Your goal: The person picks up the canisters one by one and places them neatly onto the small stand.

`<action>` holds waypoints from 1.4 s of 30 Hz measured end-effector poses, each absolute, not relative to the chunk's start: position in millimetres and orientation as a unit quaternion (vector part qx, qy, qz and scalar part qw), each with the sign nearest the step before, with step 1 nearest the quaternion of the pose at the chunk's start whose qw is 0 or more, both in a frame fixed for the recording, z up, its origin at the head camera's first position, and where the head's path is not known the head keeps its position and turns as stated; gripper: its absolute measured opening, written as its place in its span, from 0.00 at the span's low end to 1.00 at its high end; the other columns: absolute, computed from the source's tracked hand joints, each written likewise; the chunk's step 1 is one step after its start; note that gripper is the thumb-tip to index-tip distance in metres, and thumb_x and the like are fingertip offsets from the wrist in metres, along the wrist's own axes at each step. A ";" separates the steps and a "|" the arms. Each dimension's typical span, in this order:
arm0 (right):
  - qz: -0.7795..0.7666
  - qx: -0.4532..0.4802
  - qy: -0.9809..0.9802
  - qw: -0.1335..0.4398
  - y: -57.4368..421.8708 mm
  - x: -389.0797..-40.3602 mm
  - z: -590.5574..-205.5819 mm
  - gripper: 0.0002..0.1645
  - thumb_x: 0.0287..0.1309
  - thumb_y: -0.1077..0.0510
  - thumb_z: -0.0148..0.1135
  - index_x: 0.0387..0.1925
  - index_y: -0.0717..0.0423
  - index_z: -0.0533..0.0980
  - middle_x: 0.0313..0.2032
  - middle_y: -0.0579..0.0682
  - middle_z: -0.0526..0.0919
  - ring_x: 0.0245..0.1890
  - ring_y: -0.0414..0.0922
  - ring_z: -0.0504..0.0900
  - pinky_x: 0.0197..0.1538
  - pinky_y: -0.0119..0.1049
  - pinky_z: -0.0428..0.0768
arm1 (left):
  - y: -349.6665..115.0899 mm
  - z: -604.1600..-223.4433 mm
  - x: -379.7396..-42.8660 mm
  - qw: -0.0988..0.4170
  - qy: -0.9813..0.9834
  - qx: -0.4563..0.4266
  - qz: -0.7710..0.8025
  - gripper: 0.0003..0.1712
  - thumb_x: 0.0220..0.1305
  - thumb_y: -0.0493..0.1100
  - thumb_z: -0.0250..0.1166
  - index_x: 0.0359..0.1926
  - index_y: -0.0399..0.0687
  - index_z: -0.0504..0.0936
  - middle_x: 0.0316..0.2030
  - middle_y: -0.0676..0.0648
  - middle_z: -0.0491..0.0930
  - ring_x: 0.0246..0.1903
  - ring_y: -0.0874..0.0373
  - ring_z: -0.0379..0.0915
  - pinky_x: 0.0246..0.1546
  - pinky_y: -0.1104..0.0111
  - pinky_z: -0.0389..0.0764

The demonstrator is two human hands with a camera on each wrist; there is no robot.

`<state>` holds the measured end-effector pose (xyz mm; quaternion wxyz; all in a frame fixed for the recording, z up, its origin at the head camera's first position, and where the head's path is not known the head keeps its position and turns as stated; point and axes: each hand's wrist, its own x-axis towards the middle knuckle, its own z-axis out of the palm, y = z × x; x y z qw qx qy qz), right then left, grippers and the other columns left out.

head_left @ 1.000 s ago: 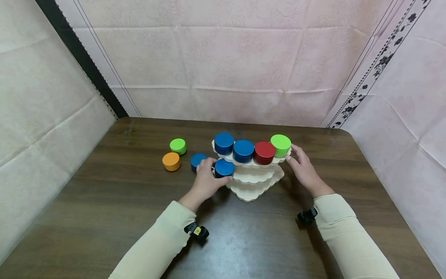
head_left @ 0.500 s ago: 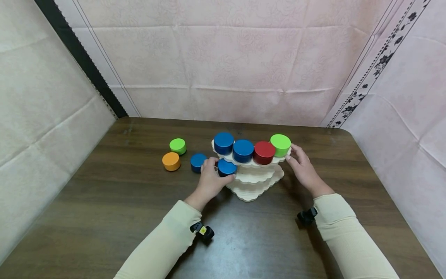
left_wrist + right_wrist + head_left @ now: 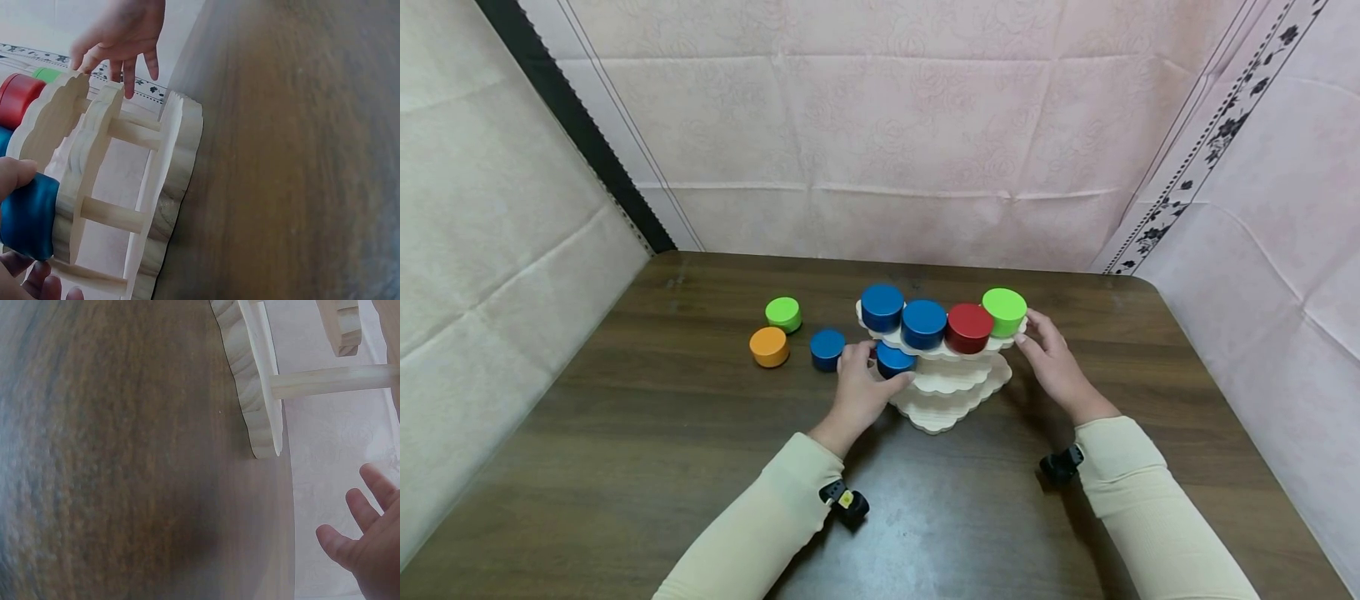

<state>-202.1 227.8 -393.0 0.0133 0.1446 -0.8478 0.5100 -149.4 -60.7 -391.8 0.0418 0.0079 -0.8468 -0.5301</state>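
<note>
Between thumb and fingers my left hand [image 3: 859,392] grips a blue cylinder block [image 3: 895,360], at the left end of the middle tier of a three-tier wooden stand [image 3: 951,379]. In the left wrist view the same blue block [image 3: 30,219] is against that tier's top face. My right hand [image 3: 1054,367] holds the top tier's right corner with thumb and index finger; the other fingers [image 3: 129,78] are spread. On the top tier stand two blue blocks [image 3: 923,323], a red block [image 3: 969,328] and a green block [image 3: 1004,311].
Left of the stand, a loose blue block [image 3: 827,349], an orange block [image 3: 769,346] and a small green block [image 3: 783,313] sit on the brown wooden table [image 3: 700,467]. Pale cloth [image 3: 880,125] hangs behind the table. Round dowels [image 3: 112,215] join the tiers.
My left hand has moved right with the blue block, bringing it farther in over the middle tier under the top tier. The right hand has stayed at the stand's corner.
</note>
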 end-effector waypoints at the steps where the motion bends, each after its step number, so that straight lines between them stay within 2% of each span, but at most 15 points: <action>1: 0.511 0.145 -0.847 0.014 227.8 -202.2 -393.2 0.32 0.73 0.55 0.43 0.72 0.62 0.51 0.66 0.66 0.60 0.66 0.61 0.58 0.66 0.62 0.56 | -60.5 -392.5 -149.8 0.042 -0.847 0.007 -0.530 0.35 0.53 0.46 0.74 0.57 0.34 0.71 0.51 0.37 0.65 0.54 0.44 0.58 0.53 0.51 0.67; 7: 0.516 0.144 -0.844 0.011 227.4 -202.3 -393.0 0.32 0.72 0.57 0.43 0.72 0.63 0.51 0.65 0.66 0.60 0.66 0.61 0.58 0.66 0.61 0.57 | -60.2 -394.2 -150.0 0.042 -0.847 0.002 -0.530 0.36 0.54 0.46 0.74 0.58 0.34 0.70 0.52 0.38 0.65 0.54 0.45 0.58 0.53 0.51 0.67; 19: 0.514 0.148 -0.845 0.005 226.6 -202.3 -392.8 0.32 0.73 0.54 0.42 0.72 0.61 0.50 0.66 0.65 0.58 0.67 0.61 0.57 0.66 0.63 0.55 | -82.2 -390.5 -138.3 0.033 -0.868 -0.017 -0.495 0.44 0.52 0.51 0.74 0.66 0.40 0.66 0.62 0.39 0.63 0.61 0.44 0.56 0.59 0.49 0.68; 27: 0.507 0.140 -0.850 0.002 226.7 -202.9 -392.3 0.33 0.73 0.52 0.42 0.72 0.62 0.50 0.67 0.66 0.57 0.67 0.62 0.57 0.66 0.63 0.55 | -115.4 -380.1 -130.3 0.066 -0.903 -0.032 -0.424 0.46 0.54 0.50 0.73 0.69 0.43 0.62 0.67 0.38 0.57 0.64 0.43 0.51 0.61 0.49 0.67; 31: 0.505 0.136 -0.852 0.002 226.9 -203.2 -391.9 0.33 0.73 0.53 0.42 0.73 0.62 0.50 0.67 0.66 0.57 0.67 0.63 0.57 0.66 0.63 0.55 | -133.4 -377.7 -132.0 0.102 -0.916 -0.033 -0.386 0.46 0.54 0.50 0.73 0.69 0.43 0.61 0.67 0.38 0.56 0.64 0.43 0.51 0.59 0.49 0.69; 36: 0.504 0.136 -0.853 0.002 227.3 -203.2 -391.8 0.33 0.73 0.53 0.42 0.73 0.62 0.50 0.68 0.66 0.56 0.67 0.63 0.57 0.66 0.62 0.55 | -152.9 -376.7 -135.6 0.137 -0.928 -0.029 -0.344 0.48 0.53 0.50 0.74 0.69 0.41 0.61 0.65 0.36 0.57 0.64 0.40 0.51 0.60 0.44 0.66; 42: 0.506 0.138 -0.851 -0.004 227.3 -203.1 -392.0 0.34 0.74 0.52 0.42 0.73 0.61 0.49 0.68 0.66 0.56 0.68 0.63 0.56 0.66 0.63 0.55 | -174.1 -377.8 -143.0 0.147 -0.942 -0.017 -0.301 0.47 0.54 0.51 0.74 0.68 0.39 0.62 0.66 0.35 0.57 0.64 0.38 0.50 0.61 0.43 0.64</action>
